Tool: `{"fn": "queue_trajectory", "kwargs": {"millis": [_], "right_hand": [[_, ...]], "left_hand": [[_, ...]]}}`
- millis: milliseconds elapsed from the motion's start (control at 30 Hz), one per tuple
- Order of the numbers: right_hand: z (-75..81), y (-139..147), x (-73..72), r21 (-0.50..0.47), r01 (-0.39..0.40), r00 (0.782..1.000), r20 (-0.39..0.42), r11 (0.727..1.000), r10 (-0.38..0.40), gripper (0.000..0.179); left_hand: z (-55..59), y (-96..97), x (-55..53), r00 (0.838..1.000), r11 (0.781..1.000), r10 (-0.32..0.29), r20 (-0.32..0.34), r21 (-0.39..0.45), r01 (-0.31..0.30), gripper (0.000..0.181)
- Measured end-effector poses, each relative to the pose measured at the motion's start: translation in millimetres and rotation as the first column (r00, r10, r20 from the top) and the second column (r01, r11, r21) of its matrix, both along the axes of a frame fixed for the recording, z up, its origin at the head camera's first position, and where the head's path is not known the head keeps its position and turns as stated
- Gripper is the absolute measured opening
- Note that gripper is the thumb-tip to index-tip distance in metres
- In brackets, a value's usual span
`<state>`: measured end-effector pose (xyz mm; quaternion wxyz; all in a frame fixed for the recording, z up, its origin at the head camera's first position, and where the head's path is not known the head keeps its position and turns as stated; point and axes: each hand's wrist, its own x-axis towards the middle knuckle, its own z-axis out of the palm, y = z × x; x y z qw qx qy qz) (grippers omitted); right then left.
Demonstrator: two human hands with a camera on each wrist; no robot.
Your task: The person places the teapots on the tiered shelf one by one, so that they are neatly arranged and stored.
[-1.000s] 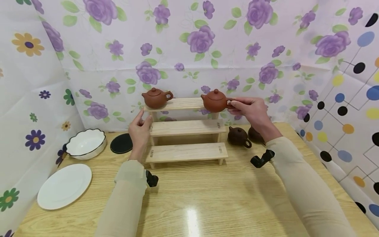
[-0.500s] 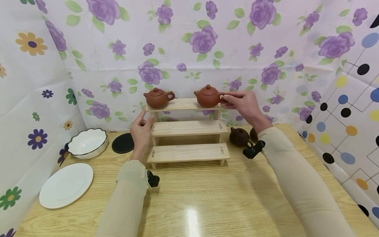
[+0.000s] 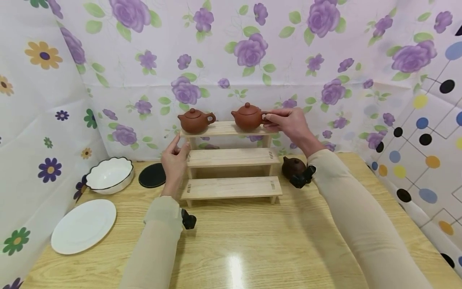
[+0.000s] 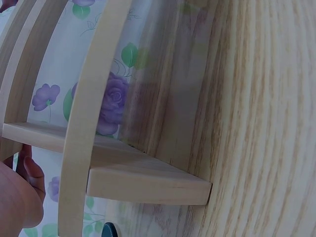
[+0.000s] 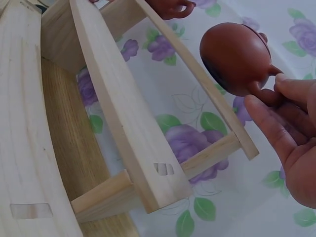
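Note:
My right hand [image 3: 291, 123] pinches the handle of a reddish-brown teapot [image 3: 247, 117] at the right part of the top board. The right wrist view shows this teapot [image 5: 237, 58] from below, by the top board's edge; whether its base touches the wood, I cannot tell. A second reddish-brown teapot [image 3: 195, 121] stands at the top board's left end, spout to the left. At the left side of the three-step wooden shelf [image 3: 232, 157], my left hand [image 3: 175, 162] holds the frame near the upper boards. In the left wrist view, its fingers are partly hidden by the wood.
A dark brown teapot [image 3: 293, 167] stands on the table right of the shelf, partly behind the right wrist camera. To the left are a scalloped white bowl [image 3: 110, 188], a black round plate [image 3: 151, 175] and a white plate [image 3: 84, 226]. Patterned cloth [image 3: 231, 72] hangs behind.
My right hand has carried the reddish-brown teapot leftward along the top board. The left hand has stayed on the shelf's side. The right forearm now hides another dark teapot.

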<state>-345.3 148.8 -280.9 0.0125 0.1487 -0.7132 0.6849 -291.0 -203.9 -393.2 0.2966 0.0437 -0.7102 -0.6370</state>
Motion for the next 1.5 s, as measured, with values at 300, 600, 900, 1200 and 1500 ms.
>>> {"fn": "queue_trajectory", "kwargs": {"millis": [300,600,900,1200,1500], "right_hand": [[0.2,-0.7,-7.2,-0.028,0.013,1.0,-0.012,1.0,-0.014,0.033],[-0.3,-0.6,-6.9,-0.012,0.007,1.0,-0.007,1.0,-0.007,0.033],[-1.9,-1.4,-9.3,-0.052,-0.01,0.999,0.034,0.999,0.012,0.033],[-3.2,0.5,-11.2,-0.074,-0.017,0.998,0.051,0.997,0.021,0.034],[-0.9,-0.8,-17.6,-0.077,0.009,0.995,0.105,0.997,-0.001,0.037]], "left_hand": [[27.2,11.9,25.2,0.999,1.0,-0.028,0.026,0.005,0.028,0.05],[32.7,14.4,30.5,1.0,1.0,-0.019,0.022,0.004,0.019,0.049],[29.2,13.8,28.1,0.999,1.0,-0.021,0.025,0.005,0.021,0.05],[1.9,3.0,3.9,1.0,1.0,0.001,0.021,-0.013,-0.001,0.049],[1.4,0.9,1.6,1.0,1.0,0.012,0.026,-0.018,-0.011,0.047]]}}
